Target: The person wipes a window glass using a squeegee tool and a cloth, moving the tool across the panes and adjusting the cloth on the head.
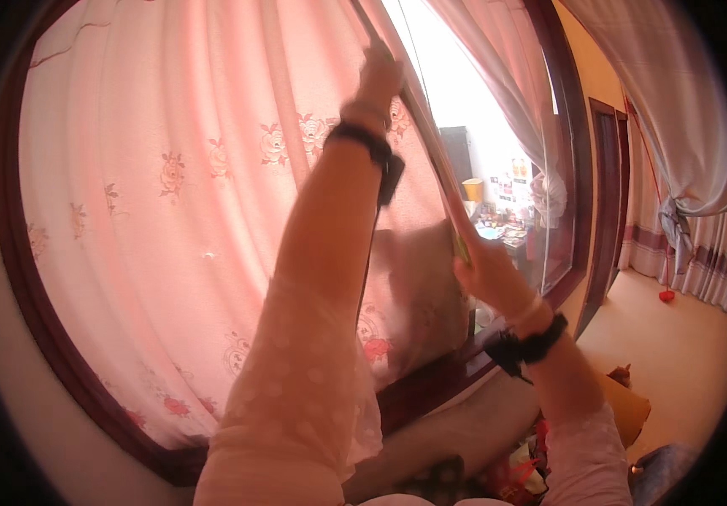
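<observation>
Both arms reach up along a window covered by a pink floral curtain [211, 190]. My left hand [379, 73], raised high, is closed around a long thin pole [430, 139], or a stick like it, that slants from the top down to the right. Lower down, my right hand [490, 269] grips the same pole near its lower end, where a bit of green shows. The pole lies along the curtain's right edge. Each wrist wears a dark band with a small dark device. The pole's upper end is out of view.
A dark wooden window frame [566, 126] surrounds the glass. Through it, a yellow bucket [473, 190] and a cluttered desk [502, 231] show. At the right hangs a tied grey curtain [692, 158]. Red items [521, 474] and an orange-yellow object [626, 408] lie low at the right.
</observation>
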The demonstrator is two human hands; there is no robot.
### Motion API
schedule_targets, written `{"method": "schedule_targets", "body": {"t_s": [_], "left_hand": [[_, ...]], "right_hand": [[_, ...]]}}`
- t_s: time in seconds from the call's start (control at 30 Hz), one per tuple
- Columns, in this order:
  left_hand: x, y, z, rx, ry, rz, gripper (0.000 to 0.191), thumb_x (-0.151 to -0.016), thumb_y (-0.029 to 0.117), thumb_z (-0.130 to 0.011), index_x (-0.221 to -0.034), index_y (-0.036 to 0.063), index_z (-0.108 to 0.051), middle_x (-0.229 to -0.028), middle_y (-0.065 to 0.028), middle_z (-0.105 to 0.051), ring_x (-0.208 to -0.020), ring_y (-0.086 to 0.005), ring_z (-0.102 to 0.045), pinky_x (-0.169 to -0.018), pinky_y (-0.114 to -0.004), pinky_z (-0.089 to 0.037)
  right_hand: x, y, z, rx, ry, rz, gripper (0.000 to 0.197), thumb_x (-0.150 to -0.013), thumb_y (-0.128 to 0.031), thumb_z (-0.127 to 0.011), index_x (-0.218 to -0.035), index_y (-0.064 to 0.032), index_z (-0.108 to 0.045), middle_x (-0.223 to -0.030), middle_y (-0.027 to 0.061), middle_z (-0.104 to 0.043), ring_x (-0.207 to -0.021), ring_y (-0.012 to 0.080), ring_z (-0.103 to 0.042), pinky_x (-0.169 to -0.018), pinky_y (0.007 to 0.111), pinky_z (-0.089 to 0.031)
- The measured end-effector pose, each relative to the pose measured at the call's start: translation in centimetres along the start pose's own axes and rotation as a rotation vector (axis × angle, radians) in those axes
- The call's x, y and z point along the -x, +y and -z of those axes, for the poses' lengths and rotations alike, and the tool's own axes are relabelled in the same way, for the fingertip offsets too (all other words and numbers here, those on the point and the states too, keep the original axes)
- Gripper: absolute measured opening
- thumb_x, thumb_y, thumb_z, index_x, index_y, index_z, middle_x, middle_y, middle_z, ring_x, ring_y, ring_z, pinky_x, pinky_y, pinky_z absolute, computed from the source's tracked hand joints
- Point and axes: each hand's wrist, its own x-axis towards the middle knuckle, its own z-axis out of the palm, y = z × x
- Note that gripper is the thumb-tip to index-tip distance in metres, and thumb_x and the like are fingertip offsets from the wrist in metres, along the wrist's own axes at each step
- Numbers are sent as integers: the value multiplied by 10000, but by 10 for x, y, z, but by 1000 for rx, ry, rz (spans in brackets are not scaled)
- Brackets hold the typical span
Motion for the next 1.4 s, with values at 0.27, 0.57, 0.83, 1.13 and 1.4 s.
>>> {"method": "schedule_targets", "body": {"t_s": [0.27,0.57,0.83,1.13,1.4], "left_hand": [[334,-97,-70,439,-322,450,184,-791,98,-484,-939,78,-377,-771,-52,-439,-662,-142,-469,-541,-274,-426],[741,-206,-146,396,-598,389,242,-792,239,-574,-909,100,-413,-759,-18,-408,-686,-144,-419,-642,-288,-397],[592,-126,-111,208,-359,489,216,-846,245,-456,-981,84,-407,-776,-71,-473,-706,-194,-457,-612,-314,-410],[90,-81,52,-185,149,104,310,-817,262,-476,-948,-2,-381,-763,-217,-539,-745,-315,-555,-595,-426,-435],[83,-50,127,-15,149,84,231,-839,212,-464,-920,8,-393,-692,-75,-481,-571,-129,-470,-477,-257,-415]], "right_hand": [[333,81,-52,35,-216,-263,612,-724,-25,-479,-1289,-121,-263,-744,135,-528,-643,270,-531,-555,370,-428],[522,31,-75,-85,-642,-1109,381,-748,-81,-493,-1107,-67,-369,-796,106,-545,-652,213,-536,-580,338,-434],[448,49,-99,-171,-477,-993,242,-738,-105,-536,-951,-50,-433,-684,93,-535,-562,186,-532,-494,316,-423],[50,18,-97,-472,-251,-279,76,-735,-75,-540,-769,-10,-519,-537,40,-487,-484,146,-507,-417,271,-403],[8,1,-139,-422,-228,-181,154,-701,-86,-562,-675,44,-484,-524,133,-513,-475,193,-542,-406,328,-411]]}}
